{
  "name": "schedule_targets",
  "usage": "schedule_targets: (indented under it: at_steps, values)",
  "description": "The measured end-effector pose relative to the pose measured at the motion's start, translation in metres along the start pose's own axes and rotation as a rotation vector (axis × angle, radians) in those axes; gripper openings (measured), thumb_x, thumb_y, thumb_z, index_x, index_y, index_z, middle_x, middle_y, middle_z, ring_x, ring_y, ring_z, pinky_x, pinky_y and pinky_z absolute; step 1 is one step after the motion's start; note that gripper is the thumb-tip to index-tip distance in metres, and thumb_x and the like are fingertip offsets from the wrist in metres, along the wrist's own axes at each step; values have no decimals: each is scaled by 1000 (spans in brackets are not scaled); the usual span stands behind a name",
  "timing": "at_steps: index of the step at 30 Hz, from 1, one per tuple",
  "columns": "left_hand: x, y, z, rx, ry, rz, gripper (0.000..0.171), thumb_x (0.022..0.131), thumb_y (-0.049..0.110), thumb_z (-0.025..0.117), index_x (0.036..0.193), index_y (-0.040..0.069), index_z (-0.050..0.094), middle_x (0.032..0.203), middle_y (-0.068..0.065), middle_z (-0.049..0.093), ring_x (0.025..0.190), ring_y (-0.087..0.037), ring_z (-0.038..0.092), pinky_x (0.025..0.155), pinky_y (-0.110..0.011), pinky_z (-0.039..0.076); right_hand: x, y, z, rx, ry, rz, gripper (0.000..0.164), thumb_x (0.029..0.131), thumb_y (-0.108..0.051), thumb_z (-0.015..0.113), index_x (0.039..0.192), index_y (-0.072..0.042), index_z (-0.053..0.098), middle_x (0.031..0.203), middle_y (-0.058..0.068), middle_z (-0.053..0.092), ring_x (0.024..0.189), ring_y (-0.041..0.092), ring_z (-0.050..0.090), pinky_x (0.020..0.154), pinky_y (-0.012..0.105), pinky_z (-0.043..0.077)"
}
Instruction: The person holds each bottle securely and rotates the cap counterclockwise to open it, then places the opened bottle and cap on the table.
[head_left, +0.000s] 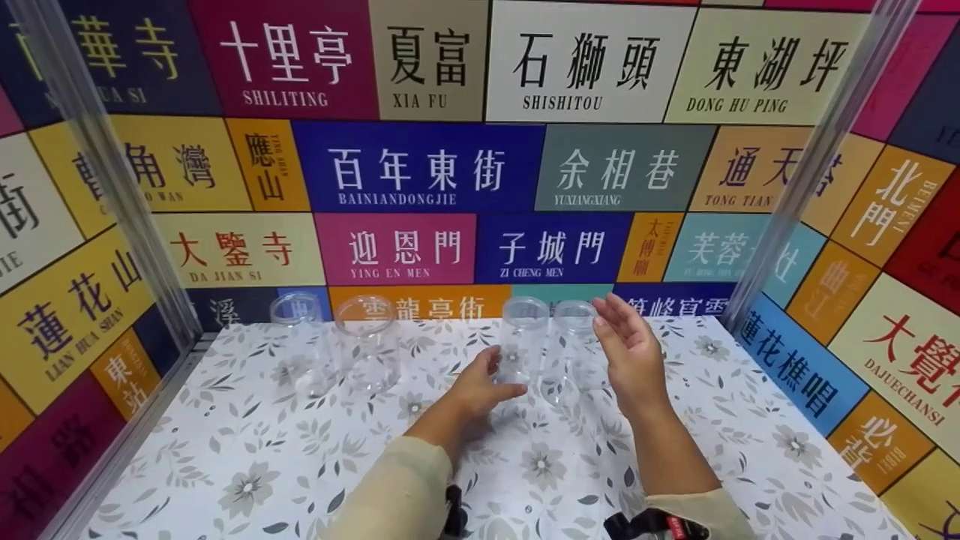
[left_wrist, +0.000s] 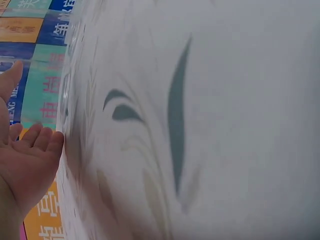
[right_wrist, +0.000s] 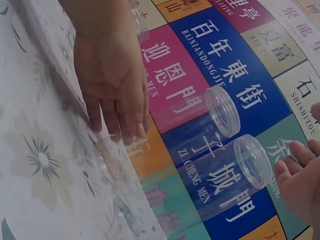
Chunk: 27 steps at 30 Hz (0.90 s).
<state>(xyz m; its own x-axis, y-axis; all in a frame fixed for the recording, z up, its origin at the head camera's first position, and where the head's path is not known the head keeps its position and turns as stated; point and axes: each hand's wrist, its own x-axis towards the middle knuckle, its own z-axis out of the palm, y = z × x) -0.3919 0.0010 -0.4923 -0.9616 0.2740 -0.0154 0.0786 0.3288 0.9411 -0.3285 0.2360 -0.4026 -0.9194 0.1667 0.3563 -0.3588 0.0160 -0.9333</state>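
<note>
Backdrop: a wall [head_left: 416,165] of multicoloured panels lettered with Chinese characters and romanised names. Surface: a white table [head_left: 337,465] with a grey floral and leaf print. Uprights: a left post [head_left: 97,150] and a right post [head_left: 817,150], both pale. Clothing: cream sleeves [head_left: 397,495], two, on the person's forearms. Hands: two; the left hand [head_left: 480,386] has thumb and fingers spread apart by the lower part of a clear container [head_left: 525,337]; the right hand [head_left: 634,356] is raised, its fingers loosely extended beside the rim of a neighbouring clear container [head_left: 570,352]; whether either hand makes contact cannot be told. Both containers are upright, near each other, towards the back of the table. Also upright, well apart at left: a wider clear vessel [head_left: 367,352] and a narrower clear vessel [head_left: 300,345].
</note>
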Motion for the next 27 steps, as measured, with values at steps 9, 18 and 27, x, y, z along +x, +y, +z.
schedule_targets:
  at_steps: [9,18,27]
  values:
    - [5,-4,12,31,35,8,87,96,29,81,166,6,34,169,-19,43,159,-37,40,133,-52,32,-3,0,10,42,-2,-55,49,111,-15,57,159,-10,47,159,12,58,150,17,52,117,15,46]
    - [1,-9,9,-27,69,41,77,94,29,84,156,4,46,162,-18,52,154,-37,47,131,-52,36,-3,0,14,53,-5,-68,48,111,-12,56,157,-9,49,158,13,59,148,15,54,117,17,47]
    - [-12,0,-2,-163,123,151,73,86,26,90,144,4,51,149,-15,61,147,-32,53,129,-49,41,-6,-3,22,84,-19,-81,48,111,-13,56,157,-6,49,156,14,59,146,14,55,116,16,48]
